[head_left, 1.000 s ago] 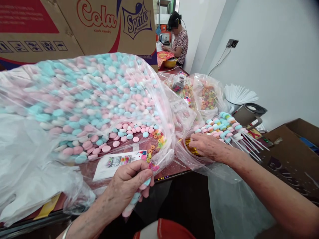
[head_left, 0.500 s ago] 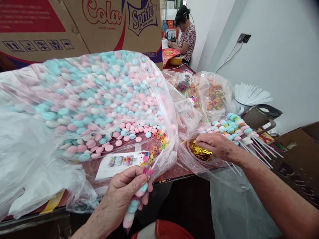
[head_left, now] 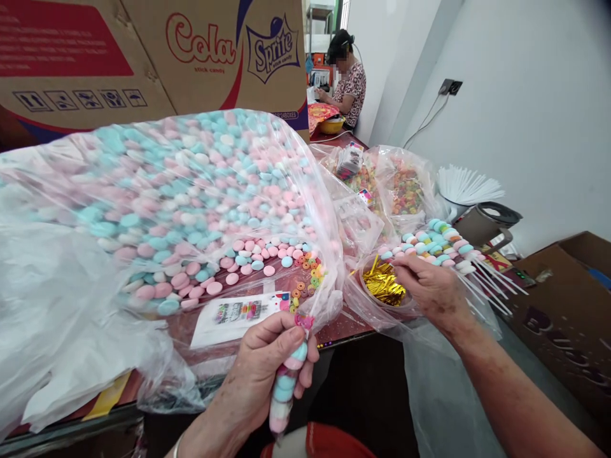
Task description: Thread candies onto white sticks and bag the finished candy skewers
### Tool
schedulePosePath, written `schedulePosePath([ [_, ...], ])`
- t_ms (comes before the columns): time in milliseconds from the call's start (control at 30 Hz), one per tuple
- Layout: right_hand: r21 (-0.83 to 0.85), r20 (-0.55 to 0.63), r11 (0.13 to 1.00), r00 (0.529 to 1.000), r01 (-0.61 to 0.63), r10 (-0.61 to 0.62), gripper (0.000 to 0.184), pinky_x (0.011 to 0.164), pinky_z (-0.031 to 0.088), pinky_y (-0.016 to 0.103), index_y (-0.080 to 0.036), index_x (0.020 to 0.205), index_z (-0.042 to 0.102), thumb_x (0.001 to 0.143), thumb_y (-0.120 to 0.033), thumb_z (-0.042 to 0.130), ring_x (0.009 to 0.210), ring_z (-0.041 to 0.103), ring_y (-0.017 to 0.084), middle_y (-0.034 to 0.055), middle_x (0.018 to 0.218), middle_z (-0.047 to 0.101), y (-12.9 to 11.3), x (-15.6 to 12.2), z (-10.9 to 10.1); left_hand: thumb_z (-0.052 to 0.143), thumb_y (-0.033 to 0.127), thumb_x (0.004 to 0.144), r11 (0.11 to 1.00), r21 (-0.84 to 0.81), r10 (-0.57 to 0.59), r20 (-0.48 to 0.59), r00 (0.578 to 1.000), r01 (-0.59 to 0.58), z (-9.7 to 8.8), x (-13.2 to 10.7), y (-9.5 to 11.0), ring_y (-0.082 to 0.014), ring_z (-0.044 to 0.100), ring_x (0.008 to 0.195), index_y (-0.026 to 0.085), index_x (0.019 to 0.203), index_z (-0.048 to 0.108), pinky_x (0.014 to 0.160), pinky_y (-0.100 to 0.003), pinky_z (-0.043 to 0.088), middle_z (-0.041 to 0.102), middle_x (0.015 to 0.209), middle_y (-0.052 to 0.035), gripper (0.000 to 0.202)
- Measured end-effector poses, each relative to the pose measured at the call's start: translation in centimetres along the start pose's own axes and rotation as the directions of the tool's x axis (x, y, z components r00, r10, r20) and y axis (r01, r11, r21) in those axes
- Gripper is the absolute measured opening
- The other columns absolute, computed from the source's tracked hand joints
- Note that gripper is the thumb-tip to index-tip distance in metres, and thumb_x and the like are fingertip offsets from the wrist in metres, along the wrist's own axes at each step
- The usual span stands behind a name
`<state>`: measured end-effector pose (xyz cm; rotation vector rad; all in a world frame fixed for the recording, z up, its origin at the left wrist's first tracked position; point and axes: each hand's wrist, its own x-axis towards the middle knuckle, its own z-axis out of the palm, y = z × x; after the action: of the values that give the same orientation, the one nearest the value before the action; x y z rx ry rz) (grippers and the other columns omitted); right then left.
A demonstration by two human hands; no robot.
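My left hand is closed around a candy skewer of pink, blue and white discs in a clear wrapper. The wrapper's pink top is gathered at my thumb and forefinger, and a white stick rises from it. My right hand is pinched at the near right rim of a bowl of gold twist ties. Whatever lies between its fingertips is too small to make out. Behind that hand, several finished candy skewers lie side by side, their white sticks pointing toward me.
A large clear bag of candy discs covers the table's left side. Printed white packets lie before it, near small ring candies. A lidded mug, white sticks and a cardboard box are right. A person sits beyond.
My right hand has drawn slightly right and back from over the gold ties, uncovering more of them. My left hand and the skewer appear farther right as the view shifts.
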<state>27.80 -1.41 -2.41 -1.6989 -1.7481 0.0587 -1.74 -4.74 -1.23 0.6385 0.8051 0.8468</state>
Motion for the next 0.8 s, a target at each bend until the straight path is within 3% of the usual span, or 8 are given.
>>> schedulePosePath([
  [67, 0.094, -0.013, 0.991, 0.995, -0.096, 0.097, 0.016, 0.068, 0.053, 0.031, -0.021, 0.089, 0.07, 0.084, -0.027, 0.057, 0.071, 0.069, 0.02, 0.0041, 0.083, 0.074, -0.2, -0.6, 0.2, 0.064, 0.024, 0.083, 1.0, -0.009, -0.005, 0.021, 1.0, 0.005, 0.2, 0.2, -0.1, -0.0091, 0.057, 0.042, 0.016, 0.07, 0.053, 0.035, -0.016, 0.042, 0.067, 0.064, -0.0012, 0.018],
  [133, 0.327, -0.045, 0.928, 0.977, -0.18, 0.206, 0.016, 0.067, 0.055, 0.031, -0.02, 0.091, 0.07, 0.084, -0.029, 0.059, 0.07, 0.07, 0.018, 0.0045, 0.085, 0.074, -1.2, -1.3, 0.5, 0.063, 0.024, 0.083, 1.0, -0.022, -0.004, 0.045, 0.999, 0.005, 0.4, 0.3, -0.2, -0.0092, 0.057, 0.042, 0.016, 0.071, 0.053, 0.035, -0.015, 0.042, 0.067, 0.064, -0.0016, 0.017],
  [233, 0.674, -0.077, 0.713, 0.94, -0.196, 0.331, 0.02, 0.069, 0.058, 0.031, -0.021, 0.098, 0.069, 0.082, -0.032, 0.065, 0.07, 0.07, 0.017, 0.0035, 0.086, 0.074, -4.6, -2.8, 2.0, 0.063, 0.024, 0.083, 0.998, -0.056, 0.003, 0.09, 0.996, 0.002, 1.0, 0.6, -0.5, -0.0095, 0.057, 0.042, 0.016, 0.073, 0.053, 0.035, -0.016, 0.043, 0.067, 0.064, -0.0019, 0.017],
  [333, 0.831, 0.019, 0.515, 0.936, -0.211, 0.352, 0.023, 0.073, 0.057, 0.029, -0.023, 0.103, 0.07, 0.08, -0.029, 0.069, 0.077, 0.069, 0.016, 0.0025, 0.09, 0.074, -8.8, -4.6, 4.1, 0.063, 0.024, 0.083, 0.996, -0.086, 0.012, 0.142, 0.99, 0.0, 1.7, 0.9, -1.0, -0.0101, 0.058, 0.042, 0.015, 0.072, 0.052, 0.035, -0.016, 0.044, 0.068, 0.065, -0.0027, 0.018],
  [400, 0.857, 0.107, 0.453, 0.945, -0.246, 0.31, 0.02, 0.068, 0.056, 0.026, -0.025, 0.101, 0.071, 0.081, -0.028, 0.068, 0.072, 0.068, 0.014, 0.0003, 0.085, 0.073, -10.8, -5.4, 5.2, 0.062, 0.025, 0.084, 0.996, -0.092, 0.025, 0.154, 0.988, -0.011, 1.8, 1.0, -1.2, -0.0102, 0.059, 0.042, 0.015, 0.073, 0.053, 0.035, -0.017, 0.045, 0.068, 0.065, -0.0035, 0.018],
  [500, 0.845, 0.182, 0.477, 0.968, -0.243, 0.171, 0.014, 0.064, 0.052, 0.022, -0.025, 0.094, 0.072, 0.086, -0.025, 0.061, 0.07, 0.064, 0.012, -0.0017, 0.079, 0.069, -12.2, -5.6, 5.6, 0.063, 0.025, 0.084, 0.997, -0.077, 0.028, 0.122, 0.992, -0.019, 1.4, 0.9, -1.4, -0.0102, 0.059, 0.042, 0.013, 0.074, 0.056, 0.035, -0.017, 0.045, 0.068, 0.065, -0.0046, 0.017],
  [633, 0.738, 0.267, 0.647, 0.964, -0.193, -0.017, 0.017, 0.07, 0.047, 0.022, -0.02, 0.081, 0.068, 0.089, -0.02, 0.053, 0.073, 0.058, 0.012, -0.0012, 0.077, 0.062, -12.3, -4.9, 4.8, 0.063, 0.026, 0.083, 0.998, -0.057, 0.04, 0.054, 0.998, -0.037, 0.5, 0.4, -1.6, -0.0099, 0.058, 0.042, 0.012, 0.076, 0.058, 0.035, -0.017, 0.045, 0.068, 0.065, -0.0042, 0.016],
  [800, 0.646, 0.309, 0.739, 0.951, -0.189, -0.027, 0.017, 0.07, 0.043, 0.023, -0.018, 0.077, 0.059, 0.09, -0.018, 0.048, 0.072, 0.053, 0.012, -0.0011, 0.073, 0.056, -12.3, -5.2, 4.7, 0.063, 0.025, 0.083, 0.998, -0.023, 0.053, 0.028, 0.998, -0.052, 0.4, 0.3, -1.8, -0.0101, 0.058, 0.043, 0.013, 0.077, 0.055, 0.036, -0.017, 0.046, 0.067, 0.065, -0.0036, 0.015],
])
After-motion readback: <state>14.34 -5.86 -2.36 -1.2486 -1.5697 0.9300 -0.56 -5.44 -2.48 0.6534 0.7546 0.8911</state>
